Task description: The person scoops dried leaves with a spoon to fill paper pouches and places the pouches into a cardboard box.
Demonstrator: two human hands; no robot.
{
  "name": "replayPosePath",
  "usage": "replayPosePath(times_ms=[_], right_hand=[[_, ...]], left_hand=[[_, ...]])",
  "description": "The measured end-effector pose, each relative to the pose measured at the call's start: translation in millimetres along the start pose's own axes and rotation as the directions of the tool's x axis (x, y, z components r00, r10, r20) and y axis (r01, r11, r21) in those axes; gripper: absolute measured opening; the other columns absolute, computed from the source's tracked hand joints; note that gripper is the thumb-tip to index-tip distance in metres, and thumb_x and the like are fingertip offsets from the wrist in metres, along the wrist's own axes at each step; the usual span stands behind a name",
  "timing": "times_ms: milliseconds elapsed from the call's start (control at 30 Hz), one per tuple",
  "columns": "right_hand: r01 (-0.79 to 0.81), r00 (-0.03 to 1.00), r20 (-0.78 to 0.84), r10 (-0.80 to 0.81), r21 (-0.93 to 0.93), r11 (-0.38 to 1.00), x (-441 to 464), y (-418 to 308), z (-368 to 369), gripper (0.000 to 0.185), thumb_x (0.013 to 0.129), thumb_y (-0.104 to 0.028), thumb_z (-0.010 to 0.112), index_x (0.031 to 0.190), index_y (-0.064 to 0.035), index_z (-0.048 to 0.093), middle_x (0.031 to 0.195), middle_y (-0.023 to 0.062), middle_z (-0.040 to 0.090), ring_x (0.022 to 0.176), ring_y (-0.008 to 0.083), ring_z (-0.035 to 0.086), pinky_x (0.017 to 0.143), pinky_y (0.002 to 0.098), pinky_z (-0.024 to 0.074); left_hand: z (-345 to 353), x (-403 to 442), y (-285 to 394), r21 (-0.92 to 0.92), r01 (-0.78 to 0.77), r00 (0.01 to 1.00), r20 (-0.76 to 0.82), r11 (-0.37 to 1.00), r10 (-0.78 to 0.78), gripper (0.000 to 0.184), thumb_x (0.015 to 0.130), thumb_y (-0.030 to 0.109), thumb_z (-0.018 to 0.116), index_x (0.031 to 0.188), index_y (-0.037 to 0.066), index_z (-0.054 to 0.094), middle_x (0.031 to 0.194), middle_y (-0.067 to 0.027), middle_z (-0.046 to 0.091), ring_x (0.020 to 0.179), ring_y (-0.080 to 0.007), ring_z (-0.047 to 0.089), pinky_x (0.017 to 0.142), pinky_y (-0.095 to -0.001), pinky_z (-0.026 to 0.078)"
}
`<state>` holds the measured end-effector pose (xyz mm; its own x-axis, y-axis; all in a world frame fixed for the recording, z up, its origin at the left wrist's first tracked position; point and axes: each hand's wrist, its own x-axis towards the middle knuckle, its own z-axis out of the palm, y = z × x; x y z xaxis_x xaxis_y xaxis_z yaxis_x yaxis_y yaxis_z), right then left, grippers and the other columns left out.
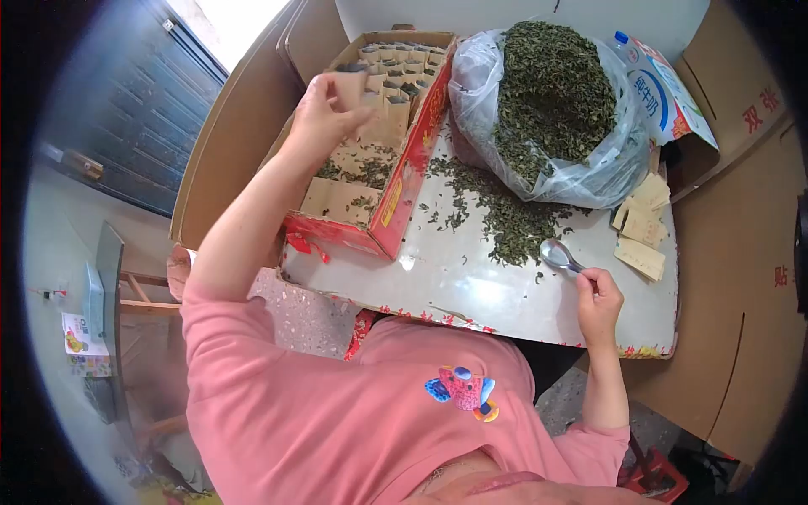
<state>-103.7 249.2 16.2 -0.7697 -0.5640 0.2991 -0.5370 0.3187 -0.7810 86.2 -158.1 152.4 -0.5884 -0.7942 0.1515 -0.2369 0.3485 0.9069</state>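
My left hand (324,122) is raised over a long red box (410,160) and pinches a small brown paper bag (347,87), slightly blurred. Beneath it, several upright open paper bags (391,126) stand in rows inside the box, some with dark dried leaves showing at the top. My right hand (599,303) grips the handle of a metal spoon (555,252). The spoon's bowl lies close to the table, beside the edge of a scatter of dried leaves (513,227). No load of leaves can be made out in the bowl.
A clear plastic bag (581,185) heaped with dried leaves (555,84) stands at the back. Flat paper bags (641,227) lie at the right, near a milk carton (661,93) and a blue-capped bottle (621,39). Cardboard walls (724,236) border the white tabletop (454,286).
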Motion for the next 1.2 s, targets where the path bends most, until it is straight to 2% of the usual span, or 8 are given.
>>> replayPosePath(times_ms=[167, 300, 467, 533, 733, 933, 1000, 1200], right_hand=[[-0.001, 1.000, 0.012, 0.001, -0.008, 1.000, 1.0, 2.9, 2.4, 0.005, 0.086, -0.003, 0.064, 0.088, 0.0009, 0.063, 0.072, 0.0002, 0.059, 0.065, 0.0060, 0.050, 0.060, 0.0217, 0.0427], [-0.030, 1.000, 0.007, 0.030, -0.016, 0.999, -0.7, 3.7, 1.5, 0.004, 0.084, -0.001, 0.065, 0.087, 0.0006, 0.063, 0.073, 0.0088, 0.061, 0.061, 0.0142, 0.055, 0.058, 0.0274, 0.0450], [-0.048, 0.999, 0.006, 0.048, 0.015, 0.999, -1.0, 10.5, 1.0, 0.004, 0.085, -0.002, 0.065, 0.087, 0.0006, 0.063, 0.073, 0.0038, 0.060, 0.063, 0.0098, 0.053, 0.059, 0.0242, 0.0438], [-0.056, 0.998, 0.012, 0.056, 0.009, 0.998, -0.6, 11.5, 2.0, 0.004, 0.086, -0.002, 0.064, 0.088, 0.0006, 0.063, 0.073, -0.0010, 0.058, 0.066, 0.0055, 0.050, 0.060, 0.0213, 0.0425], [-0.006, 1.000, 0.012, 0.005, 0.029, 1.000, 6.1, 3.1, 0.6, 0.006, 0.081, -0.001, 0.065, 0.087, 0.0014, 0.065, 0.080, 0.0103, 0.065, 0.070, 0.0164, 0.060, 0.064, 0.0273, 0.0477], [-0.013, 0.999, 0.040, 0.012, 0.026, 1.000, 4.2, 11.7, -6.2, 0.010, 0.081, -0.002, 0.066, 0.090, 0.0002, 0.068, 0.103, 0.0116, 0.065, 0.084, 0.0173, 0.062, 0.072, 0.0271, 0.0488], [-0.042, 0.998, 0.038, 0.040, 0.067, 0.997, 3.3, 10.8, -7.2, 0.011, 0.081, -0.002, 0.066, 0.092, 0.0002, 0.068, 0.107, 0.0115, 0.064, 0.085, 0.0169, 0.062, 0.073, 0.0269, 0.0491], [-0.014, 0.982, -0.187, 0.000, -0.074, 0.997, 15.3, 31.5, -35.6, 0.021, 0.082, -0.007, 0.067, 0.102, -0.0010, 0.066, 0.108, 0.0104, 0.063, 0.083, 0.0156, 0.060, 0.072, 0.0278, 0.0500]], left_hand=[[-12.2, 43.6, -65.1, 0.537, 0.245, 0.969, -0.166, 0.807, -0.183, 0.059, 0.070, 0.016, 0.082, 0.115, 0.000, 0.048, 0.097, -0.0127, 0.063, 0.079, -0.0208, 0.064, 0.068, -0.0347, 0.054], [-8.1, 69.3, -108.3, 0.519, 0.307, 0.951, -0.140, 0.798, -0.275, 0.064, 0.068, 0.021, 0.084, 0.116, 0.000, 0.049, 0.102, -0.0148, 0.064, 0.087, -0.0245, 0.065, 0.074, -0.0366, 0.054], [-3.6, 84.9, -137.1, 0.600, 0.269, 0.962, -0.131, 0.753, -0.240, 0.073, 0.066, 0.030, 0.086, 0.119, -0.003, 0.048, 0.110, -0.0177, 0.062, 0.100, -0.0278, 0.062, 0.086, -0.0379, 0.049], [-2.4, 89.1, -140.4, 0.607, 0.276, 0.960, -0.131, 0.745, -0.249, 0.073, 0.066, 0.030, 0.086, 0.119, -0.003, 0.048, 0.110, -0.0178, 0.062, 0.101, -0.0277, 0.061, 0.085, -0.0385, 0.049], [0.2, 96.7, -143.6, 0.698, 0.228, 0.972, -0.118, 0.679, -0.205, 0.059, 0.064, 0.031, 0.088, 0.101, -0.005, 0.058, 0.097, -0.0195, 0.068, 0.085, -0.0292, 0.066, 0.078, -0.0407, 0.052], [-16.9, 105.3, -106.9, 0.708, 0.224, 0.937, 0.032, 0.670, -0.347, 0.075, 0.065, 0.021, 0.083, 0.123, -0.011, 0.049, 0.112, -0.0230, 0.063, 0.107, -0.0304, 0.062, 0.085, -0.0368, 0.051], [-26.2, 103.5, -112.3, 0.635, 0.003, 0.998, 0.041, 0.772, -0.037, 0.076, 0.071, 0.016, 0.078, 0.132, -0.010, 0.041, 0.120, -0.0254, 0.058, 0.113, -0.0306, 0.058, 0.091, -0.0362, 0.048], [-10.2, 50.5, -3.5, 0.538, -0.242, 0.961, 0.021, 0.808, 0.274, 0.067, 0.082, 0.015, 0.071, 0.140, 0.007, 0.039, 0.126, -0.0188, 0.053, 0.118, -0.0270, 0.053, 0.100, -0.0373, 0.043]])
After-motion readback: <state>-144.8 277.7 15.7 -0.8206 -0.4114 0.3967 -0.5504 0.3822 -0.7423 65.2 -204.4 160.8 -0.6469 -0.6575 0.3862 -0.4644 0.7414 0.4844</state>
